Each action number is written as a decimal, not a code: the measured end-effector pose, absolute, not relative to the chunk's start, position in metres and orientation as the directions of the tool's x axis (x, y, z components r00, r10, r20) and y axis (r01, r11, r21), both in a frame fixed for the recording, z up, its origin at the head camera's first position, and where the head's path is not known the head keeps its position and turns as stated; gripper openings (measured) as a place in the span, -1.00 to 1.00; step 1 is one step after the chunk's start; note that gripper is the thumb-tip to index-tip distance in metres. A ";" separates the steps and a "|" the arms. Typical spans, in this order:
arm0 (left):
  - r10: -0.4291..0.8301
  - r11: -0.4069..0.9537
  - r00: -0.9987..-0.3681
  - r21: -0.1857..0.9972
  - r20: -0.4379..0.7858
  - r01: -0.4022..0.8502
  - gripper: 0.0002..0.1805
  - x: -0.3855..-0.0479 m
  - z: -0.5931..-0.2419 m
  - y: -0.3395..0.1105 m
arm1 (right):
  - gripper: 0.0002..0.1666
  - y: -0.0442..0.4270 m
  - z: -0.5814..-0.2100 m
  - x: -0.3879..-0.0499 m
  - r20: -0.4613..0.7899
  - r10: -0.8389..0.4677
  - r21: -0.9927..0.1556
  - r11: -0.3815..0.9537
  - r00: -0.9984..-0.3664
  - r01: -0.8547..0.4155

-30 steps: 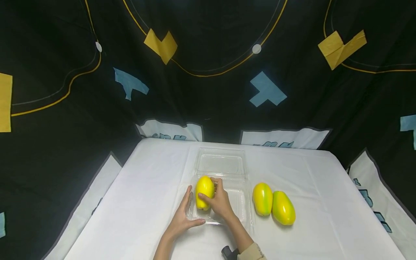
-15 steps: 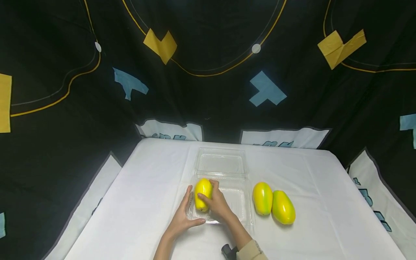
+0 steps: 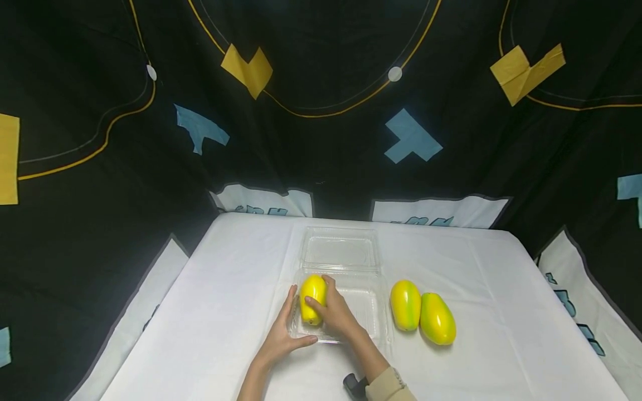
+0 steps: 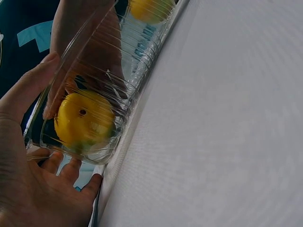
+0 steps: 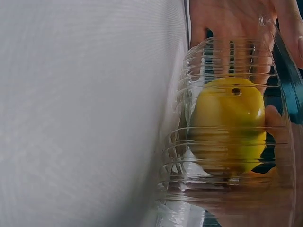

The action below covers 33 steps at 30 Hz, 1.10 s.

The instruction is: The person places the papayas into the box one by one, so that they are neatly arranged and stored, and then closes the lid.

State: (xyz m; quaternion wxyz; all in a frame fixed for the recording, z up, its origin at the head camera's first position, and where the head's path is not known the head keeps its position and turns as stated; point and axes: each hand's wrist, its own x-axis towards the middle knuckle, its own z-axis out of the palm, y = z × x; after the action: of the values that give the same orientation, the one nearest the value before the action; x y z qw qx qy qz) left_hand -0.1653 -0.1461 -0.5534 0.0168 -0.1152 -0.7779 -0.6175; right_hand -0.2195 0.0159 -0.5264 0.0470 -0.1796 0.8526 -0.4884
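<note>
A glossy yellow papaya [image 3: 313, 299] sits inside the left part of a clear plastic clamshell container [image 3: 368, 312], whose lid lies folded back. My right hand [image 3: 338, 314] grips it from the right, thumb on the near side and fingers at the far side. At the container's front left corner, my left hand [image 3: 281, 337] is spread, fingers along the left wall and thumb at the front rim. Through the clear wall in the left wrist view, the papaya's end [image 4: 85, 118] shows a small dark dimple. The right wrist view shows the papaya [image 5: 229, 125] behind the ribbed wall, with the left fingers [image 5: 232, 56] beyond.
Two more yellow papayas with green streaks, one [image 3: 405, 305] beside the other [image 3: 438, 319], lie right of the container. The open lid [image 3: 341, 249] points to the back of the white-covered table [image 3: 241, 250]. A black patterned curtain [image 3: 321, 167] hangs behind.
The papaya in my right hand has shifted slightly left and toward me, settling at the container's left wall. My left hand stays put.
</note>
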 end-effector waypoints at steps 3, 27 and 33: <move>0.161 0.211 -0.971 0.956 0.174 0.206 0.27 -0.166 -0.554 -0.146 | -0.07 0.017 -0.526 -0.220 0.094 -0.348 -0.845 0.467 -0.933 -0.259; 0.149 0.244 -0.973 0.947 0.176 0.209 0.28 -0.164 -0.543 -0.146 | -0.31 0.063 -0.480 -0.217 0.160 -0.263 -0.807 0.521 -0.952 -0.279; 0.143 0.242 -0.977 0.952 0.158 0.189 0.28 -0.162 -0.541 -0.142 | -0.39 0.097 -0.465 -0.213 0.228 -0.187 -0.825 0.485 -0.956 -0.292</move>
State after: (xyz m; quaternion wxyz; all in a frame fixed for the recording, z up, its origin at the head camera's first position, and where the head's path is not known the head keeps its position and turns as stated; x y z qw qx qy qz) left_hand -0.1622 -0.1423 -0.5405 0.0188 -0.1055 -0.7877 -0.6067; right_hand -0.2130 0.0969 -0.4645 -0.0536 -0.1392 0.8599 -0.4882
